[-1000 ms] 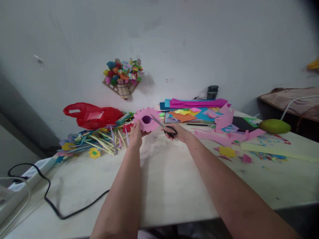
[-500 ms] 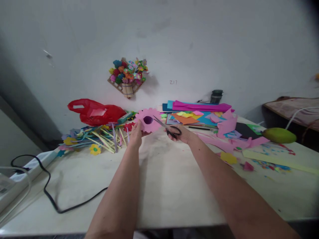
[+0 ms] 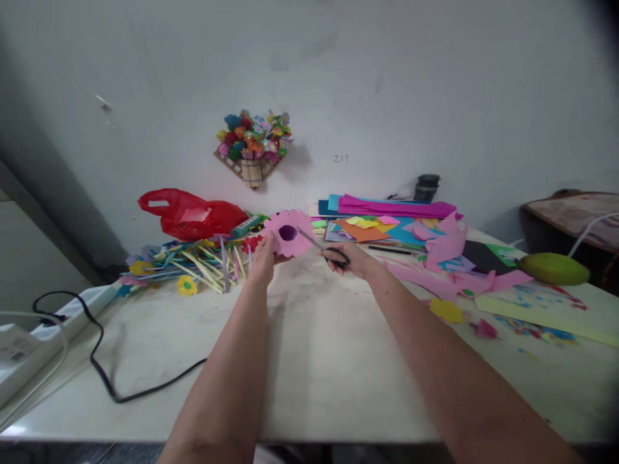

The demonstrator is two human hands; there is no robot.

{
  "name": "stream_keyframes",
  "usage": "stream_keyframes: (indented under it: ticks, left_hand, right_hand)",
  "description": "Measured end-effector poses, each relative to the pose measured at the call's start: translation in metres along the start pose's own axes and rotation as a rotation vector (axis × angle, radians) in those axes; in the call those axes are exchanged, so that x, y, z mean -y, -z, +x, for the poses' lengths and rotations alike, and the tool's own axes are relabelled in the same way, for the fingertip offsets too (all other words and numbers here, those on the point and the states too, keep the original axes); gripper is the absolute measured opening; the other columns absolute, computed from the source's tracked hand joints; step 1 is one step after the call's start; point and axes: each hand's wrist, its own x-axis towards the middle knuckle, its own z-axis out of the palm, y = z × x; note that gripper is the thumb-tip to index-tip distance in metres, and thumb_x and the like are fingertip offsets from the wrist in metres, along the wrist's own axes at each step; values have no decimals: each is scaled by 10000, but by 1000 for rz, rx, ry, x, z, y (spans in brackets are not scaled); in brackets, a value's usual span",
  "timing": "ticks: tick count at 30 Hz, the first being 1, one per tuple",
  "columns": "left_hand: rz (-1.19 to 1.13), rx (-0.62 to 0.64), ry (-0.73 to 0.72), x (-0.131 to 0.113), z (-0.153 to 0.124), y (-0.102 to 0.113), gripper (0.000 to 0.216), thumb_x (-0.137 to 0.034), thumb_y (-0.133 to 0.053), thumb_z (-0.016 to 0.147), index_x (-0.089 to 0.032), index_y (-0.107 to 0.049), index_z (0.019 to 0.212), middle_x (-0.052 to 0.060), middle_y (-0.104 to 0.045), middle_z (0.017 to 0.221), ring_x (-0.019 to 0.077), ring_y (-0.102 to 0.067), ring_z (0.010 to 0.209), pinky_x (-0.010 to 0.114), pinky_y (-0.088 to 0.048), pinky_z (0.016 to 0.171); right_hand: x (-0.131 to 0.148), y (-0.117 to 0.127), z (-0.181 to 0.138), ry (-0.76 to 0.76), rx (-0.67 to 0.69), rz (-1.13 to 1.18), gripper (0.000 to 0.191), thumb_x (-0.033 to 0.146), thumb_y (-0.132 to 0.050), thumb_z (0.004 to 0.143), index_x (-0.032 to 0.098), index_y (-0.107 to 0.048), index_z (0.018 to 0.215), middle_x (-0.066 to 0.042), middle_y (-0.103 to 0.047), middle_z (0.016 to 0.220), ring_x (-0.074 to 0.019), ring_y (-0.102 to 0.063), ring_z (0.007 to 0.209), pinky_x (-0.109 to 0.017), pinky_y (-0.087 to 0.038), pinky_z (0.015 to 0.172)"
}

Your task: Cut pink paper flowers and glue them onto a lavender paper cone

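My left hand (image 3: pixel 262 259) is closed on the edge of a pink scalloped paper flower (image 3: pixel 302 243) with a dark purple round centre (image 3: pixel 289 232). A pair of scissors (image 3: pixel 338 258) with black handles is held in my right hand (image 3: pixel 354 260), fingers in the loops. Its thin blades point left, and the tip lies over the flower close to the purple centre. Whether the blades touch the paper I cannot tell. Just left of the flower, near my left fingers, is a small red paper flower (image 3: pixel 253 243).
Paper strips and flowers (image 3: pixel 198 265) lie left, before a red plastic bag (image 3: pixel 200 219). Pink scraps (image 3: pixel 445 248), coloured sheets (image 3: pixel 396 206) and a green mango-like fruit (image 3: pixel 554 268) are on the right. A black cable (image 3: pixel 101 361) crosses the white table (image 3: pixel 309 361) at left.
The camera view has shifted slightly. The scissors' blades look closer together than before, with the tip still over the pink flower. Both hands keep their hold.
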Motion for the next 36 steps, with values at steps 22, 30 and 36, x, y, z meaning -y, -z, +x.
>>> stream_keyframes:
  ticks: [22,30,36]
  left_hand:
    - [2,31,-2,2,4,4,428,-529,-582,821,-115,-611,928,72,-610,723,161,-608,595,400,-609,603]
    - [-5,50,-7,3,4,5,470,-560,-597,799,-112,-619,938,73,-619,708,166,-615,587,430,-608,641]
    - [-14,56,-20,4,6,6,469,-570,-594,796,-117,-620,917,68,-615,699,162,-611,573,424,-607,638]
  right_hand:
    - [6,0,-6,-17,20,219,325,409,-687,729,109,-652,847,30,-528,489,-55,-386,375,-179,-212,324]
    - [5,-2,-1,-35,-29,188,304,389,-681,718,108,-656,831,35,-508,465,-48,-365,377,-166,-200,328]
    - [7,-7,-2,-5,-54,142,293,398,-692,676,121,-643,759,51,-466,434,-43,-317,370,-178,-173,336]
